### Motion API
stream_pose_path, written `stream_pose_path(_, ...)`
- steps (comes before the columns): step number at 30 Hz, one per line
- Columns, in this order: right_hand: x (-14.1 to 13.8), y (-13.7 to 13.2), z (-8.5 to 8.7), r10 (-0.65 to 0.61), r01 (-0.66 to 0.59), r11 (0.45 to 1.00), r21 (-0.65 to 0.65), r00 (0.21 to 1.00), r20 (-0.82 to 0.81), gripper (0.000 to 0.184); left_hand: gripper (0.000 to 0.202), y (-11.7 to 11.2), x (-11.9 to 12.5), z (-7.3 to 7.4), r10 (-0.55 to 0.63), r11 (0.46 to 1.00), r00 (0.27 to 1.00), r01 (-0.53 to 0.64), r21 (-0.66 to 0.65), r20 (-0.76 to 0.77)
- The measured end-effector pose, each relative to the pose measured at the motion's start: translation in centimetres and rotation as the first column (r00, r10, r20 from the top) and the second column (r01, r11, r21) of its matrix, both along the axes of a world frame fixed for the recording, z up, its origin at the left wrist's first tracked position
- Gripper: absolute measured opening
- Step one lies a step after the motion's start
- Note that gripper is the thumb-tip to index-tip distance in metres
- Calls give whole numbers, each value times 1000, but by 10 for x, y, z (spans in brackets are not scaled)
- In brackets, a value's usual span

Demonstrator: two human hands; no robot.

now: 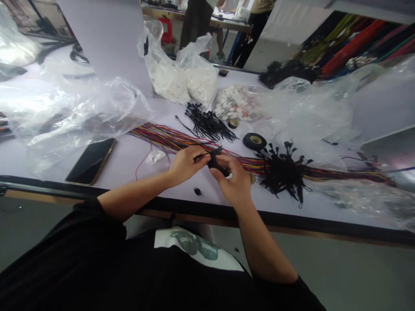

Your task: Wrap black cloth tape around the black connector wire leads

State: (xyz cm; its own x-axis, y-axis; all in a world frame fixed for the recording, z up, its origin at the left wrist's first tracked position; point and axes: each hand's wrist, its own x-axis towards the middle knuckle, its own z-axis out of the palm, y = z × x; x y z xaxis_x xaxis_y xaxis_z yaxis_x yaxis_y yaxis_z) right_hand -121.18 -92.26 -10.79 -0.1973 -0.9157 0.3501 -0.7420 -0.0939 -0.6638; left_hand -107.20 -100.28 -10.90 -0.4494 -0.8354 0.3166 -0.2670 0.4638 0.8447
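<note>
My left hand is closed in a pinch on a thin dark wire just above the table. Facing it, my right hand has its thumb and fingers wrapped round black tape, partly hidden by the fingers. The two hands nearly meet at the tape. Behind them runs a long bundle of red, yellow and black wires across the table. A pile of black cables with connectors lies to the right of my right hand.
A phone lies at left, near crumpled clear plastic. Behind the wires are short black cables, a black tape roll, a smaller roll and bags of white parts. A small black piece sits near the table edge.
</note>
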Motion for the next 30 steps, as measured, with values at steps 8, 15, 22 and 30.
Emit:
stream_pose_path(8, -9, -15, 9, -28, 51, 997, 50, 921, -388, 33, 18, 9, 2, 19, -106, 964, 991, 123, 236, -85)
stream_pose_path(15, -22, -19, 2, -16, 12, 1000, 26, 983, 183, 18, 7, 1, 5, 23, -106, 831, 882, 331, 446, -458)
stream_pose_path(22, 9, -12, 21, 13, -12, 1000, -4, 982, 189, 16, 10, -2, 0, 14, -130, 793, 877, 372, 483, -464)
stream_pose_path(30, 13, -13, 24, -96, 94, 995, 30, 989, 109, 18, 9, 1, 2, 12, -168, 947, 945, 234, 221, -282)
